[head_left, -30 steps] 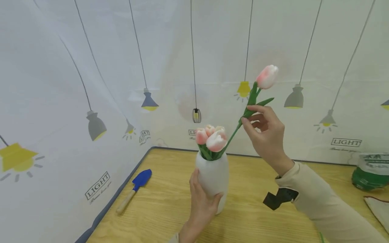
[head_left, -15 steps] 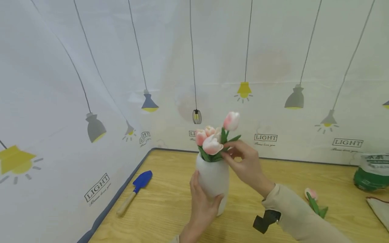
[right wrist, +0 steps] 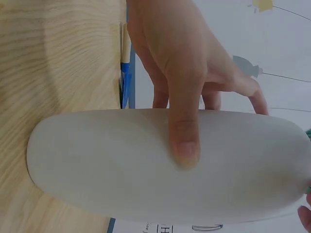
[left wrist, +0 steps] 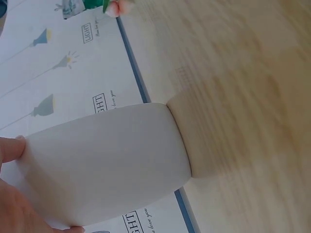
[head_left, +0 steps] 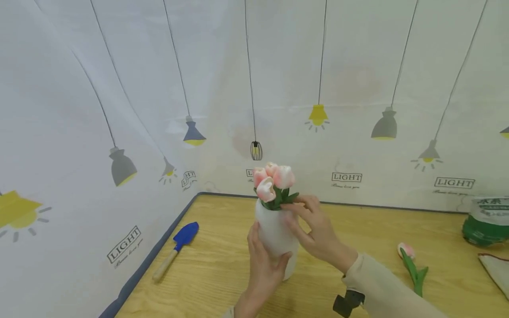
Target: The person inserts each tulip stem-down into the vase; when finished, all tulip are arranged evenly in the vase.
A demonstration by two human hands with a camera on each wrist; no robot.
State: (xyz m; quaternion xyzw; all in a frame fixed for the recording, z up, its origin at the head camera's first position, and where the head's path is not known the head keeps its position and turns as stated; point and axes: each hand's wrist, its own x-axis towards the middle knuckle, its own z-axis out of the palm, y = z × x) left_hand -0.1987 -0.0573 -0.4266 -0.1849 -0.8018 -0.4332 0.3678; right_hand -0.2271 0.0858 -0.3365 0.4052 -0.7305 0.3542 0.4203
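A white vase (head_left: 274, 234) stands upright on the wooden table, holding several pink-and-white tulips (head_left: 284, 176) with green leaves at its mouth. My left hand (head_left: 264, 269) grips its lower body from the near left side. In the right wrist view the left thumb (right wrist: 185, 141) lies across the vase wall, the other fingers partly hidden behind it. My right hand (head_left: 318, 227) is at the right of the rim, its fingertips touching the low green leaves, thumb and forefinger apart. Only its fingertips (right wrist: 305, 216) show at the right wrist view's edge.
A blue trowel (head_left: 180, 240) with a wooden handle lies to the left. One loose tulip (head_left: 411, 267) lies to the right. Farther right are a green-and-white bag (head_left: 485, 225) and a red-edged cloth (head_left: 497, 271). A lamp-printed curtain (head_left: 354, 145) borders the table's back and left.
My right hand has come down and left from above the vase, lowering a tulip in among the others; its thumb and forefinger have parted. My left hand keeps its grip on the vase.
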